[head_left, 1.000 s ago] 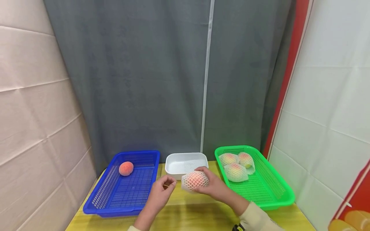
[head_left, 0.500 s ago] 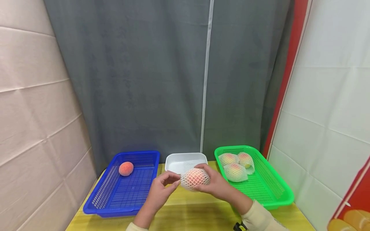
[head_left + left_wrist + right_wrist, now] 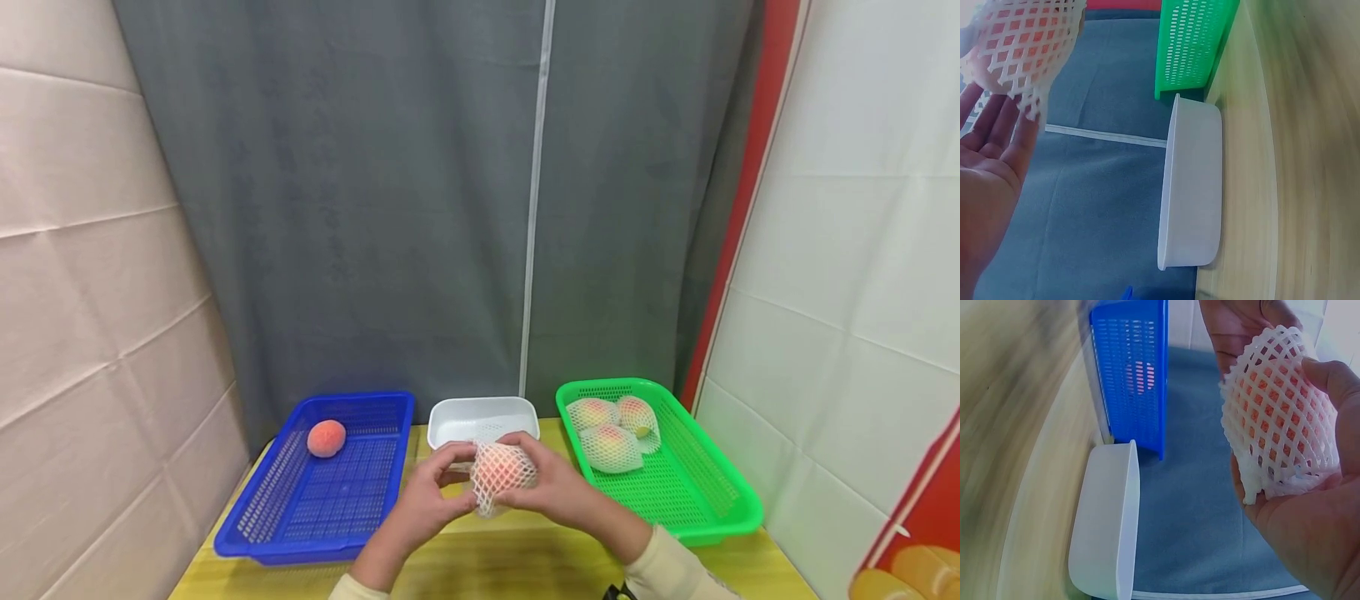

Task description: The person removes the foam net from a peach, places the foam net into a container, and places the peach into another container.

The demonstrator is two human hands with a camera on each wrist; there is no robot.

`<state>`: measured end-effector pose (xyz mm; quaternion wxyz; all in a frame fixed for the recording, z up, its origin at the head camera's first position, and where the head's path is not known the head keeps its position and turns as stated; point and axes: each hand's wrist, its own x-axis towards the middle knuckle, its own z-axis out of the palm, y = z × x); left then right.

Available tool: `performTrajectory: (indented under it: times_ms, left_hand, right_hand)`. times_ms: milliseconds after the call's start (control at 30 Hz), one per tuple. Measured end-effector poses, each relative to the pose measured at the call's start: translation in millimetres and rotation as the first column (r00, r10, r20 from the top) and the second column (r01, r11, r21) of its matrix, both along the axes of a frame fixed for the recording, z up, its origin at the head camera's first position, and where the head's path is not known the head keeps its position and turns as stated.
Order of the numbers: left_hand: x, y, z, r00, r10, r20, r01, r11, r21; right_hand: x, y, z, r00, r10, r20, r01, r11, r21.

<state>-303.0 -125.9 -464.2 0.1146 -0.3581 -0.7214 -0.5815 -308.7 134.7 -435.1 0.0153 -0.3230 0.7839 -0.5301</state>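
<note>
Between the two hands is a pinkish-red peach point(image 3: 504, 468) in a white foam net point(image 3: 1272, 419), above the table's middle. My right hand point(image 3: 558, 492) grips it from the right, thumb on the near side, fingers behind. At the left end, my left hand point(image 3: 422, 504) has thumb and fingertips at the net's loose edge. The left wrist view shows the left fingers point(image 3: 1000, 131) fairly straight, with netting over their tips; the left thumb is out of that view. The far side of the peach is hidden by the net and right hand.
A blue basket point(image 3: 348, 542) with one bare peach point(image 3: 326, 438) stands left. A white tray point(image 3: 483, 406) sits behind the hands, with netting inside. The green basket point(image 3: 712, 475) at right holds several netted peaches point(image 3: 611, 447). A grey curtain point(image 3: 337, 208) hangs behind the table point(image 3: 487, 567).
My left hand has moved right from beside the netted peach to its left end, and its fingers have spread at the net's edge. The peach has turned slightly in my right hand.
</note>
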Motion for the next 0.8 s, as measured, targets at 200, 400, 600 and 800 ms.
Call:
performTrajectory:
  times_ms: [200,400,600,800]
  left_hand:
    - [1.0,1.4,-1.2,1.0,-0.015,0.004,0.015,0.999,-0.047]
    - [2.4,1.7,-1.6,0.998,-0.038,0.058,0.042,0.997,-0.071]
    - [3.6,3.1,-0.9,0.995,-0.067,0.074,0.071,0.996,-0.055]
    - [2.8,3.4,-2.8,0.995,-0.065,0.074,0.068,0.997,-0.042]
  right_hand:
    - [2.7,-2.8,-0.9,1.0,0.01,0.02,-0.01,1.0,-0.007]
    - [3.8,-2.0,-1.5,1.0,0.028,-0.002,-0.028,1.0,-0.006]
    - [1.9,-1.4,-1.0,0.998,0.057,-0.005,-0.057,0.998,-0.009]
    - [-0.6,-1.6,-2.0,0.998,0.061,-0.008,-0.061,0.998,-0.003]
